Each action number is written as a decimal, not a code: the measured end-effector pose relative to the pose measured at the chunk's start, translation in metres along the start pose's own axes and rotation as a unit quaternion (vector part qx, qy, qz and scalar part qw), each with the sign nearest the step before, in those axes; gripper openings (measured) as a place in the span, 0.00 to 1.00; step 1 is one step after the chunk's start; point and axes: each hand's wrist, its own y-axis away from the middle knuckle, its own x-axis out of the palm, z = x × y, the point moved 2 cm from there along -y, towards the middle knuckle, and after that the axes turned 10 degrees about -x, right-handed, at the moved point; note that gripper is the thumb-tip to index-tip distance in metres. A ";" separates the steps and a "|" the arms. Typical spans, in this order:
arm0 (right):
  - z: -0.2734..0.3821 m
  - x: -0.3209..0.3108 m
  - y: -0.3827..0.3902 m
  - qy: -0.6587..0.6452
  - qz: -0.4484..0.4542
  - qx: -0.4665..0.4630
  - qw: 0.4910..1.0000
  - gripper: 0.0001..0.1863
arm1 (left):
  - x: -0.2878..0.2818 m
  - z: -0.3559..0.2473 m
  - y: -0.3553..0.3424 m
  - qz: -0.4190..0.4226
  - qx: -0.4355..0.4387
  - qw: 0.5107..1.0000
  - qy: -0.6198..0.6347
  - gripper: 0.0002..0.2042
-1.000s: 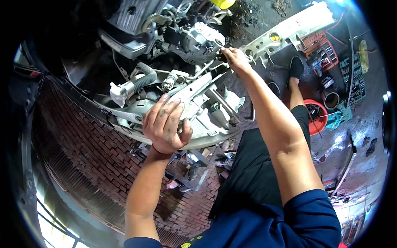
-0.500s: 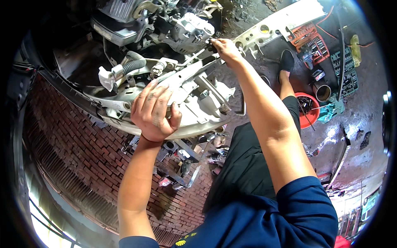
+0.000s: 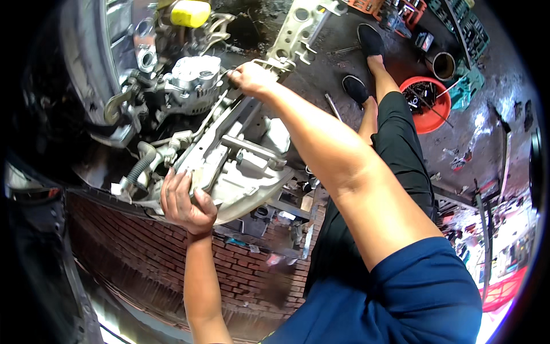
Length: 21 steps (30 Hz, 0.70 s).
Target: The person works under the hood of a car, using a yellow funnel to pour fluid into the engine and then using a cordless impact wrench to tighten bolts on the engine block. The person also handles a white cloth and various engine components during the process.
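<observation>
One large grey metal engine assembly (image 3: 229, 155) fills the left and middle of the view, tilted, its near edge overhanging one red brick wall (image 3: 240, 269) that runs along the near left; one pale cast-metal beam with round holes (image 3: 298, 26) lies on the dirty floor at the far middle, its near end touching the assembly; one round red plastic tub of metal parts (image 3: 427, 103) stands on the floor at the far right, well apart from the engine, with open floor between them; one ribbed silver alternator (image 3: 195, 77) sits at the far left of the assembly; one yellow cap (image 3: 191, 12) shows beyond it at the far edge; two black shoes, one (image 3: 369, 39) farther and one (image 3: 355, 89) nearer, stand on the floor between beam and tub; two bare hands are at work: the left hand (image 3: 186, 200) is curled over the near rim of the assembly, fingers hooked onto the metal edge; the right hand (image 3: 252, 77) is clenched at the far side, just beside the alternator; what it grips is hidden inside the fist.
</observation>
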 end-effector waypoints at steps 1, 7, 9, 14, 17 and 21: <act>0.003 0.002 0.000 0.002 -0.016 0.008 1.000 0.25 | 0.001 0.000 0.000 0.005 -0.003 1.000 -0.007 0.17; 0.012 -0.002 0.012 0.008 -0.066 -0.010 0.998 0.18 | 0.002 0.000 -0.003 0.033 0.011 0.999 -0.032 0.17; 0.016 -0.002 0.009 0.034 -0.021 -0.003 0.999 0.26 | 0.002 0.002 -0.003 0.044 0.008 0.998 -0.040 0.17; 0.000 0.001 0.005 -0.005 -0.024 -0.030 0.999 0.22 | 0.005 0.000 -0.005 0.058 -0.002 0.997 -0.044 0.17; 0.008 -0.005 0.012 -0.013 -0.057 -0.015 0.998 0.17 | 0.006 0.001 -0.005 0.060 -0.011 0.997 -0.041 0.17; 0.010 -0.007 0.014 -0.018 -0.081 -0.019 0.996 0.19 | 0.008 -0.001 -0.010 0.063 -0.004 0.997 -0.047 0.18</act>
